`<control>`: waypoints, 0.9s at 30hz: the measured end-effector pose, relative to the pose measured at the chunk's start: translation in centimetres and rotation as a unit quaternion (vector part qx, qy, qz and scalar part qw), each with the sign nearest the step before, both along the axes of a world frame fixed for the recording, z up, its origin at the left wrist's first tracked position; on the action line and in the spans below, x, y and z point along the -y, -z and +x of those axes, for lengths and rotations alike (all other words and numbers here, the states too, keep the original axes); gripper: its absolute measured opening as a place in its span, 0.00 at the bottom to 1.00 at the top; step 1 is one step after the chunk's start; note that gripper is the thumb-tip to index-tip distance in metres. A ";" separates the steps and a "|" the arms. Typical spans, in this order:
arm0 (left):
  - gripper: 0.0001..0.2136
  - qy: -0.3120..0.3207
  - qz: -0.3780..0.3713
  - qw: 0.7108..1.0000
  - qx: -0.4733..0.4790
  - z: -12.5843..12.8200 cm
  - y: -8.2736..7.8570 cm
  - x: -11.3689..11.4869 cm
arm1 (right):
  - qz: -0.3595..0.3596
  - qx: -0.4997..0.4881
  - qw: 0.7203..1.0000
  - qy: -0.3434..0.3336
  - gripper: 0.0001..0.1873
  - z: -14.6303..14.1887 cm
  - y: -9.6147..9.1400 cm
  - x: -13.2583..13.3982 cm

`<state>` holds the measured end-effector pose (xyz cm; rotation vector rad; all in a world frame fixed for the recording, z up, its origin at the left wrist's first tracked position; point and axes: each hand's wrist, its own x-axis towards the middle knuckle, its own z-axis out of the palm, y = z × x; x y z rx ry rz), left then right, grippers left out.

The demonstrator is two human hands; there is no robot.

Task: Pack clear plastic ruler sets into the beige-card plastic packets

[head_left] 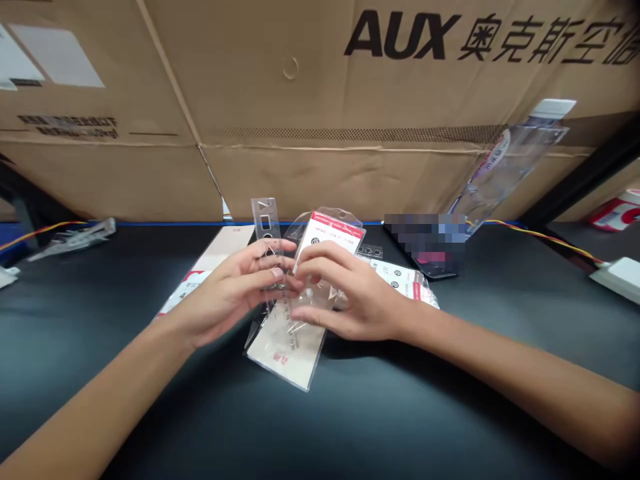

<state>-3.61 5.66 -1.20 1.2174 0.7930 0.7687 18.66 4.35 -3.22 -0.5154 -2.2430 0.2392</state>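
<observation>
My left hand (235, 287) reaches in from the left, fingers stretched out and slightly apart. Close to those fingers stands a clear plastic stencil ruler (265, 212) with cut-out shapes. My right hand (357, 290) is curved, thumb apart from the fingers, over crumpled clear plastic (313, 300). Whether a fingertip grips this plastic is hard to make out. Beneath both hands lies a pile: a red-topped card packet (340, 230), a cream card in a clear sleeve (285, 353), and another white packet (405, 283) at the right. Blur softens the fingertips.
Behind the dark table (210, 413) rises a large cardboard box (300, 87). A cream card (227, 243) lies left of the pile. A phone (430, 250) and a leaning clear bottle (515, 160) are to the right, near a white power strip (620, 277). Crumpled plastic wrapping (80, 237) lies at far left.
</observation>
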 end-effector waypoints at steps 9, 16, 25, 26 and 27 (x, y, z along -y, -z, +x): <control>0.21 -0.008 0.021 1.000 -0.014 2.4 0.7 1.6 | -0.088 0.002 0.986 0.140 0.39 1.6 -0.3 -2.3; 0.17 -0.022 -0.018 1.000 -0.012 2.5 1.3 1.3 | -0.140 0.137 0.978 0.072 0.27 2.7 -0.6 -2.5; 0.28 -0.140 0.033 0.971 -0.190 0.2 -1.5 0.7 | -0.186 0.211 0.958 0.049 0.31 5.2 0.1 -3.9; 0.28 -0.118 0.027 0.965 -0.233 0.0 -1.8 0.8 | -0.185 0.207 0.959 0.053 0.29 5.3 0.1 -3.9; 0.28 -0.093 0.023 0.959 -0.268 -0.1 -2.1 1.0 | -0.183 0.201 0.961 0.057 0.27 5.3 0.2 -3.9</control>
